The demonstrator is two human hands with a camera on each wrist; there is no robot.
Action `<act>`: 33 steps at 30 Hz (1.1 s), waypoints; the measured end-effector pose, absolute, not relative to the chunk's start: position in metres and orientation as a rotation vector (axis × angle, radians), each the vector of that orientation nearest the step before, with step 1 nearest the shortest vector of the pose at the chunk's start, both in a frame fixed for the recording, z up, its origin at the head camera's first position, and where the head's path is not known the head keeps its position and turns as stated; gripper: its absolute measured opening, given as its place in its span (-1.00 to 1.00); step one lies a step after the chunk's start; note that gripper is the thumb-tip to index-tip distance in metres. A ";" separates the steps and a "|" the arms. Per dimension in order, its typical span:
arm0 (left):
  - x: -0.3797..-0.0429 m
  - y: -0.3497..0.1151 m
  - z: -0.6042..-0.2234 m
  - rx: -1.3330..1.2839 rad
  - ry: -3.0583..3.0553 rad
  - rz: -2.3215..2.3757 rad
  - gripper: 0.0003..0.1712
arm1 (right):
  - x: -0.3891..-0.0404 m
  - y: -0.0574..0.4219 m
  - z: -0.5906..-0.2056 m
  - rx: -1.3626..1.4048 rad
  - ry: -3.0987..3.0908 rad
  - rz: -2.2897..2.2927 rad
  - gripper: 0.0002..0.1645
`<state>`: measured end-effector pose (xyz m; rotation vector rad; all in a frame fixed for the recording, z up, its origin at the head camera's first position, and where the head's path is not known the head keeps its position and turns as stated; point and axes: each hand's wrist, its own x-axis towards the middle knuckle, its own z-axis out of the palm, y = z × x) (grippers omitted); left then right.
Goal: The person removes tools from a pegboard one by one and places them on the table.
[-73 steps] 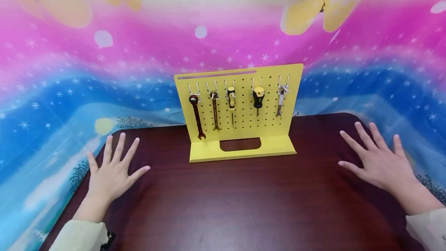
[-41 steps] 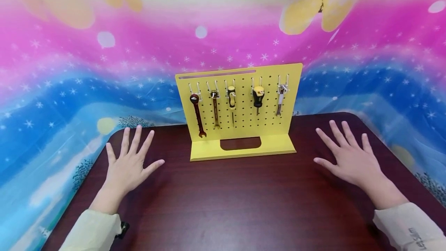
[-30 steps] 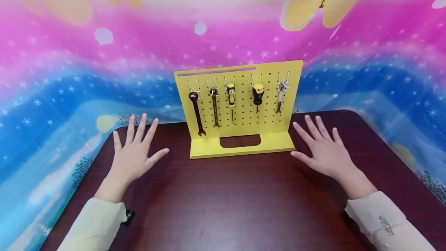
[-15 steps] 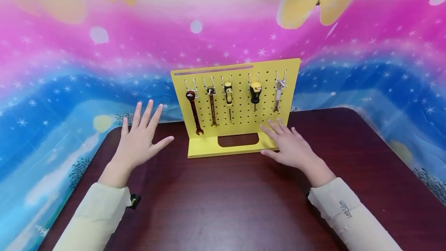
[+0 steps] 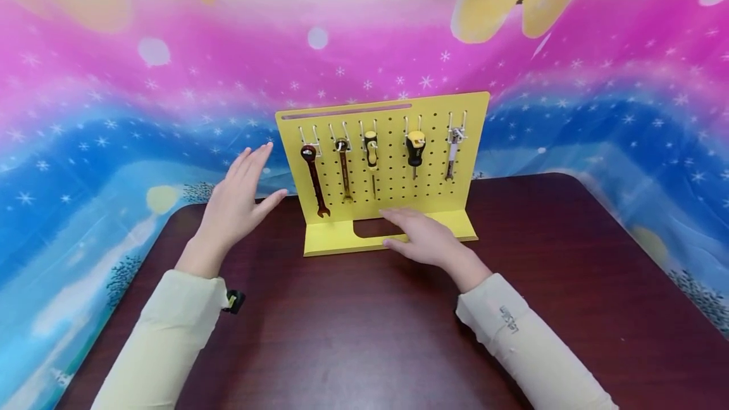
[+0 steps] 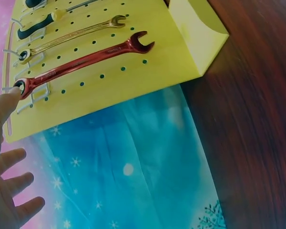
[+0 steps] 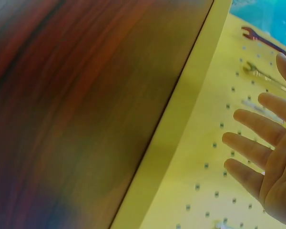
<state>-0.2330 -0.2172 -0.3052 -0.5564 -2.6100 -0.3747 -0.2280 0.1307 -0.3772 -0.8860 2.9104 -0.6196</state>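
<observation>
A yellow pegboard stand [image 5: 398, 198] stands near the back of the table, tools hanging from its white hooks. At its left end hangs a red combination wrench [image 5: 316, 181], then a gold-coloured wrench [image 5: 345, 173]. My left hand [image 5: 230, 201] is raised just left of the board, fingers extended and nothing in them; in the left wrist view its thumb overlaps the red wrench's ring end. My right hand [image 5: 427, 236], also without anything in it, hovers in front of the board's base, fingers pointing left. The right wrist view shows its fingers [image 7: 250, 150] spread and slightly bent.
Further right on the board hang a slim yellow-black screwdriver [image 5: 371, 152], a stubby yellow-black screwdriver [image 5: 415, 149] and a small wrench with a white-wrapped handle [image 5: 453, 154]. The dark wooden table [image 5: 342, 334] is backed by a colourful snowflake-patterned cloth [image 5: 228, 68].
My right hand has swept left from the table's right side to the front of the board. My left hand has moved right and up, closer to the board's left edge. The tools still hang.
</observation>
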 end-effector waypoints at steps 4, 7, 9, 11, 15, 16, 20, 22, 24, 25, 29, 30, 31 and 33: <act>-0.238 -0.211 -0.302 -0.557 -2.589 -0.450 -0.07 | -0.235 0.110 -0.380 -0.893 2.866 -0.706 -0.25; -0.241 -0.206 -0.299 -0.563 -2.587 -0.501 -0.09 | -0.240 0.097 -0.383 -0.892 2.840 -0.771 -0.27; -0.242 -0.204 -0.297 -0.567 -2.592 -0.537 -0.09 | -0.244 0.089 -0.384 -0.890 2.823 -0.807 -0.26; -0.244 -0.202 -0.296 -0.568 -2.595 -0.575 -0.09 | -0.248 0.081 -0.385 -0.881 2.791 -0.865 -0.26; -0.249 -0.198 -0.296 -0.580 -2.566 -0.670 -0.13 | -0.255 0.067 -0.388 -0.836 2.660 -1.093 -0.28; -0.250 -0.197 -0.296 -0.585 -2.554 -0.699 -0.15 | -0.257 0.063 -0.389 -0.817 2.622 -1.158 -0.30; -0.254 -0.192 -0.297 -0.596 -2.510 -0.794 -0.23 | -0.264 0.051 -0.394 -0.773 2.538 -1.312 -0.34; -0.256 -0.189 -0.296 -0.597 -2.493 -0.820 -0.27 | -0.266 0.047 -0.397 -0.748 2.527 -1.338 -0.34; -0.257 -0.186 -0.295 -0.595 -2.484 -0.831 -0.30 | -0.267 0.044 -0.399 -0.716 2.517 -1.363 -0.35; -0.257 -0.185 -0.294 -0.591 -2.483 -0.836 -0.31 | -0.269 0.042 -0.400 -0.700 2.514 -1.374 -0.36; -0.261 -0.183 -0.292 -0.563 -2.491 -0.882 -0.37 | -0.274 0.038 -0.406 -0.648 2.497 -1.426 -0.39; -0.262 -0.182 -0.292 -0.554 -2.493 -0.907 -0.39 | -0.275 0.037 -0.407 -0.639 2.497 -1.432 -0.40; -0.263 -0.182 -0.292 -0.544 -2.495 -0.932 -0.41 | -0.276 0.036 -0.409 -0.630 2.492 -1.442 -0.40; -0.266 -0.181 -0.292 -0.528 -2.499 -0.987 -0.44 | -0.279 0.033 -0.413 -0.608 2.479 -1.468 -0.42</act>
